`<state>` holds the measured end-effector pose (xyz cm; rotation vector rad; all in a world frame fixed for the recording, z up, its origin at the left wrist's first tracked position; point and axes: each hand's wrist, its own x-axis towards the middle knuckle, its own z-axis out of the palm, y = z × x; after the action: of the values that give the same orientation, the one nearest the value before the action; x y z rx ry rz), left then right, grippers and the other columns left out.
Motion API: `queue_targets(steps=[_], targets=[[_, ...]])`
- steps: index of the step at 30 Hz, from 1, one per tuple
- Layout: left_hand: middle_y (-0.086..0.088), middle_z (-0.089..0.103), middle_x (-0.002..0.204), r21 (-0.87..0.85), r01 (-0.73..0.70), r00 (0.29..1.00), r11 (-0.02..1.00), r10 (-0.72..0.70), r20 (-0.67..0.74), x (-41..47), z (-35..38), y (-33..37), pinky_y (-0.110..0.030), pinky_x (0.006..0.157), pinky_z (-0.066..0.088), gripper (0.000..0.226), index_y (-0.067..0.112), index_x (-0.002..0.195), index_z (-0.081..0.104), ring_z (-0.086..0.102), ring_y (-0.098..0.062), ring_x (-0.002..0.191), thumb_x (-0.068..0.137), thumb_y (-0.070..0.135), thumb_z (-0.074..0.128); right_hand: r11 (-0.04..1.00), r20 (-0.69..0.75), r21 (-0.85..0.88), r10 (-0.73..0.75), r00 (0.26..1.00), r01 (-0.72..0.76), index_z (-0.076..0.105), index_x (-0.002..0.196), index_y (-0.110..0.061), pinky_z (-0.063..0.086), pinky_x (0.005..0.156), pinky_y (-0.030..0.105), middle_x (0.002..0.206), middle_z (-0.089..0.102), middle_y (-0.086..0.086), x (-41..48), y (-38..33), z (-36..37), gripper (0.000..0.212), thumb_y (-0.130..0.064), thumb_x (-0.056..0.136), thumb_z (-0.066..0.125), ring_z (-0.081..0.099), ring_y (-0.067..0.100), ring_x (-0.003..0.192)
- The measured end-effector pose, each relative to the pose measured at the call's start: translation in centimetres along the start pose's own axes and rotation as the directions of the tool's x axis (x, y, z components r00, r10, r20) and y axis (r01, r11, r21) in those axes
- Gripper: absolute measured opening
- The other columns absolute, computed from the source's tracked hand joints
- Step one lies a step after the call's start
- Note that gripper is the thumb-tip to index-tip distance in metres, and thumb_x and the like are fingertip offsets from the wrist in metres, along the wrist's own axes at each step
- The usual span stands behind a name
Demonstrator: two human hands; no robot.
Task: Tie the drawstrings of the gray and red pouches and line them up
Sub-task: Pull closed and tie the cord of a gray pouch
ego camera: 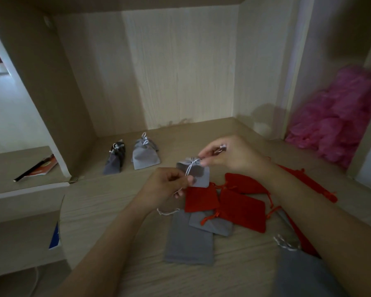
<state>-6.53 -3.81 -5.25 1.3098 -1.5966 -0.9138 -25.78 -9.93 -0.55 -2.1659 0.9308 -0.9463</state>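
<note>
A small gray pouch [198,176] hangs between my hands above the desk. My left hand [165,185] pinches one end of its white drawstring [190,168], and my right hand [227,155] pinches the other end near the pouch's neck. Two tied gray pouches stand side by side at the back, a darker pouch [114,159] and a lighter pouch [145,156]. Under my hands lies a loose pile of flat red pouches [240,205] and gray pouches [189,239]. More of both colours lie under my right forearm.
The wooden desk [107,202] sits inside a shelf recess with walls at the back and sides. A pink plastic bag [338,121] fills the right compartment. A pen and a booklet [39,167] lie on the lower left shelf.
</note>
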Motion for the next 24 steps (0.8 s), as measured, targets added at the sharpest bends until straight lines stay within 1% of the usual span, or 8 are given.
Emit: queue_targets(steps=[2, 5, 9, 12, 15, 18, 21, 24], targets=[[0.001, 0.054, 0.051, -0.028, -0.037, 0.999, 0.999, 0.036, -0.036, 0.0, -0.1, 0.3, -0.016, 0.05, 0.04, 0.022, 0.003, 0.074, 0.063, 0.049, -0.007, 0.047, 0.089, 0.019, 0.058, 0.98, 0.015, -0.195, -0.042, 0.999, 0.044, 0.077, 0.089, -0.012, 0.039, 0.06, 0.004, 0.069, 0.065, -0.011, 0.1, 0.3, 0.2, 0.021, -0.011, 0.069, 0.082, 0.058, -0.003, 0.062], [0.004, 0.054, 0.052, -0.154, -0.086, 0.992, 0.984, 0.071, -0.1, 0.0, -0.2, 0.7, -0.019, 0.052, 0.045, 0.024, 0.007, 0.079, 0.065, 0.053, -0.008, 0.048, 0.088, 0.024, 0.05, 0.944, 0.009, -0.323, -0.062, 0.998, 0.061, 0.077, 0.086, -0.012, 0.037, 0.056, 0.006, 0.066, 0.061, -0.011, 0.1, 0.3, 0.3, 0.013, -0.012, 0.073, 0.078, 0.053, -0.003, 0.06], [0.012, 0.059, 0.062, -0.081, -0.178, 0.971, 0.981, 0.162, -0.176, -0.1, 0.0, 1.0, -0.014, 0.052, 0.038, 0.018, 0.014, 0.076, 0.068, 0.047, 0.0, 0.055, 0.082, 0.026, 0.056, 0.921, -0.013, -0.383, -0.084, 0.996, 0.073, 0.075, 0.075, -0.012, 0.036, 0.054, 0.014, 0.067, 0.066, -0.002, 0.0, 0.0, 0.8, 0.003, -0.013, 0.073, 0.077, 0.053, 0.005, 0.058], [0.006, 0.065, 0.076, -0.221, -0.222, 0.96, 0.95, 0.173, -0.222, -0.2, -0.1, 1.2, -0.014, 0.05, 0.036, 0.017, 0.014, 0.067, 0.071, 0.048, -0.004, 0.058, 0.075, 0.027, 0.063, 0.92, -0.045, -0.39, -0.073, 0.996, 0.05, 0.073, 0.076, -0.012, 0.034, 0.054, 0.014, 0.069, 0.063, -0.002, 0.0, -0.4, 1.3, 0.006, -0.018, 0.076, 0.075, 0.053, 0.009, 0.063], [-0.005, 0.061, 0.064, -0.334, -0.238, 0.964, 0.912, 0.178, -0.199, -0.4, -0.1, 1.3, -0.015, 0.048, 0.036, 0.018, 0.014, 0.065, 0.072, 0.048, -0.006, 0.053, 0.078, 0.022, 0.064, 0.9, 0.008, -0.422, -0.115, 0.993, 0.108, 0.074, 0.08, -0.013, 0.034, 0.059, 0.016, 0.075, 0.06, -0.001, 0.1, -0.6, 2.0, 0.011, -0.023, 0.076, 0.075, 0.055, 0.013, 0.072], [-0.003, 0.066, 0.069, -0.534, -0.232, 0.972, 0.813, 0.174, -0.158, -0.4, -0.5, 1.5, -0.015, 0.049, 0.039, 0.017, 0.014, 0.066, 0.072, 0.05, -0.005, 0.054, 0.078, 0.027, 0.07, 0.959, 0.045, -0.271, -0.072, 0.996, 0.082, 0.075, 0.077, -0.016, 0.04, 0.073, 0.025, 0.082, 0.057, -0.001, 0.1, -0.9, 2.6, 0.01, -0.026, 0.074, 0.078, 0.058, 0.016, 0.081], [-0.004, 0.067, 0.081, -0.747, -0.173, 0.981, 0.642, 0.178, -0.074, -0.4, -1.2, 1.6, -0.014, 0.049, 0.044, 0.022, 0.014, 0.068, 0.069, 0.051, -0.004, 0.055, 0.066, 0.034, 0.078, 0.999, 0.105, -0.02, -0.028, 0.994, 0.03, 0.073, 0.069, -0.025, 0.044, 0.077, 0.024, 0.079, 0.059, -0.004, -0.1, -1.4, 2.6, 0.009, -0.023, 0.076, 0.077, 0.06, 0.014, 0.079], [0.002, 0.064, 0.075, -0.732, -0.174, 0.982, 0.659, 0.17, -0.081, -0.2, -1.4, 1.6, -0.013, 0.048, 0.043, 0.02, 0.017, 0.071, 0.069, 0.049, -0.003, 0.054, 0.069, 0.036, 0.076, 0.967, 0.217, 0.24, 0.032, 0.976, -0.085, 0.074, 0.076, -0.018, 0.043, 0.071, 0.017, 0.071, 0.066, -0.006, -0.4, -1.7, 2.4, 0.007, -0.019, 0.082, 0.071, 0.057, 0.002, 0.069]])
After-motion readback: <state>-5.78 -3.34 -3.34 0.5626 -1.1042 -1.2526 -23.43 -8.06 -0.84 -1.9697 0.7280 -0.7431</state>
